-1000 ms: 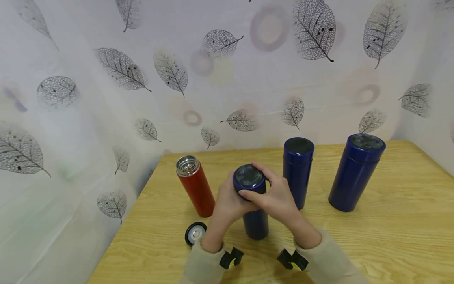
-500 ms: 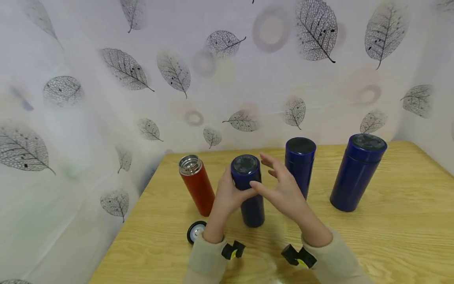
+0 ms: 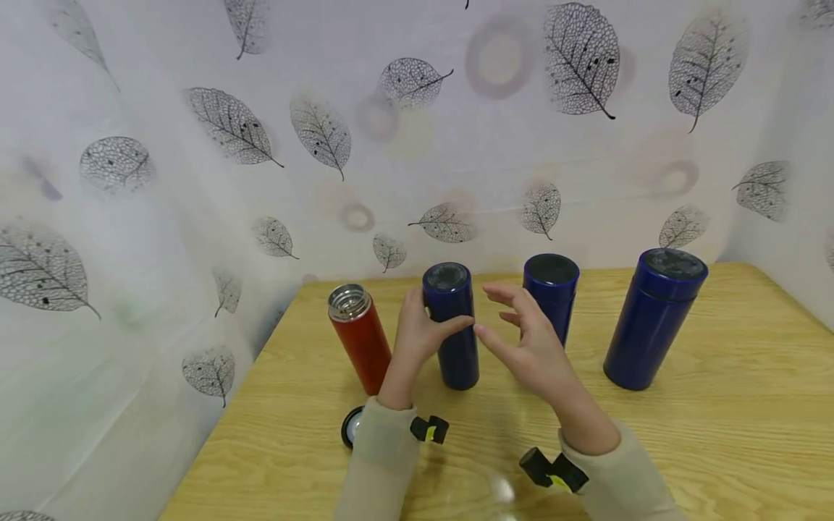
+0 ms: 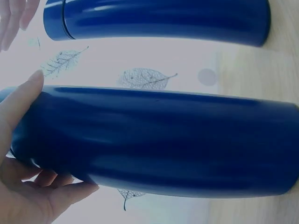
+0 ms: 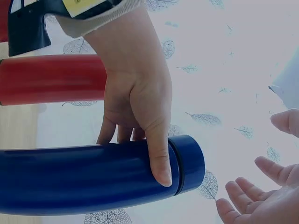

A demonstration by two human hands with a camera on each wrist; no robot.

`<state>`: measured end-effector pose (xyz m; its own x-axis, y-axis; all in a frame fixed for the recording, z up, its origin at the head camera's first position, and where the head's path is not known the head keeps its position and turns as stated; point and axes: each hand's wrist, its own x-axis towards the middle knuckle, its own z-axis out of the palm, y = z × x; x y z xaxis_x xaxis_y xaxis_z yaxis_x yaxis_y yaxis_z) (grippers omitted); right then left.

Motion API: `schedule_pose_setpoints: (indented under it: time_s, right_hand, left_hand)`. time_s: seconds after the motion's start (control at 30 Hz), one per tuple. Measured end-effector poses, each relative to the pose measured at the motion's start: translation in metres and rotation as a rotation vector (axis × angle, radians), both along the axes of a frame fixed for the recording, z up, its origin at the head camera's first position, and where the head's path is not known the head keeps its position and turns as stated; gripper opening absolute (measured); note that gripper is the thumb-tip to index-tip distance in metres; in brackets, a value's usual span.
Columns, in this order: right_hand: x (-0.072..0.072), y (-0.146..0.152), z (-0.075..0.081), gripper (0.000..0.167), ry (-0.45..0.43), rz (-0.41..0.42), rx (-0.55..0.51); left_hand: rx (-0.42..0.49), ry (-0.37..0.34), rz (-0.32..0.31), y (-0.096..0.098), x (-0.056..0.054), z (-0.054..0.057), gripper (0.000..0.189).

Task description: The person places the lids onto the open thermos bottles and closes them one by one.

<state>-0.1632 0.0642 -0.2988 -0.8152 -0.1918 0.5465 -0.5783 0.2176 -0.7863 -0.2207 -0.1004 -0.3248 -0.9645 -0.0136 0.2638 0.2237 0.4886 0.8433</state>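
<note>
My left hand point(image 3: 417, 333) grips a blue thermos point(image 3: 459, 354) just below its lid, with the thumb across the near side. The thermos stands upright with its lid on; whether its base touches the table I cannot tell. In the left wrist view, the body of this blue thermos point(image 4: 187, 144) fills the middle. My right hand point(image 3: 534, 354) is close by on the right, fingers spread and loosely bent, holding nothing. The right wrist view shows the right hand's fingers point(image 5: 247, 198) apart from the thermos lid point(image 5: 191, 161).
To the left stands a red thermos point(image 3: 361, 347) with no lid on. A round lid point(image 3: 352, 427) lies near it, partly behind my left sleeve. Two more blue thermoses stand on the right, a nearer-to-centre blue thermos point(image 3: 554, 297) and a far-right blue thermos point(image 3: 651, 333), on the wooden table point(image 3: 730, 434).
The right hand has let go of the lid and moved off to the right. My left hand has shifted the blue thermos away from me, toward the back of the table.
</note>
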Motion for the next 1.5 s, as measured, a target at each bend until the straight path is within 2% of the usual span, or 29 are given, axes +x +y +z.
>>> schedule_pose_setpoints:
  time_s: [0.17,0.47,0.6,0.73,0.83,0.93,1.1,1.27,1.4,1.5]
  right_hand:
    - [-0.001,0.000,0.001,0.042,-0.013,0.007,0.004]
    - [-0.001,0.000,0.003,0.041,0.000,0.022,0.024]
    - [-0.001,-0.001,0.003,0.041,0.004,0.023,0.027]
    - [0.000,-0.002,0.002,0.041,0.000,0.024,0.035]
    - [0.000,-0.002,0.001,0.041,0.009,0.021,0.038]
    - [0.000,-0.002,0.001,0.041,0.016,0.019,0.038]
    - [0.000,-0.003,0.000,0.040,0.017,0.041,0.042]
    - [0.002,-0.006,-0.002,0.041,0.035,0.091,0.079]
    - [0.002,-0.010,-0.006,0.041,0.041,0.114,0.117]
    - [0.002,-0.014,-0.009,0.040,0.028,0.124,0.127]
  left_hand:
    - [0.000,-0.028,0.035,0.001,-0.004,-0.001,0.072]
    - [0.034,0.022,0.042,0.001,-0.007,-0.008,0.073]
    - [0.070,0.011,0.035,0.000,-0.003,-0.012,0.075]
    - [0.060,-0.004,0.047,-0.002,0.006,-0.014,0.082]
    - [0.030,0.013,0.056,-0.004,0.014,-0.011,0.086]
    - [0.011,0.065,0.052,-0.006,0.025,-0.007,0.086]
    - [-0.077,0.214,0.051,-0.016,0.044,-0.001,0.081]
    - [-0.106,0.355,-0.001,-0.029,0.055,0.002,0.071]
    - [-0.117,0.404,-0.044,-0.043,0.065,0.009,0.062]
    - [-0.129,0.385,-0.064,-0.053,0.075,0.018,0.059]
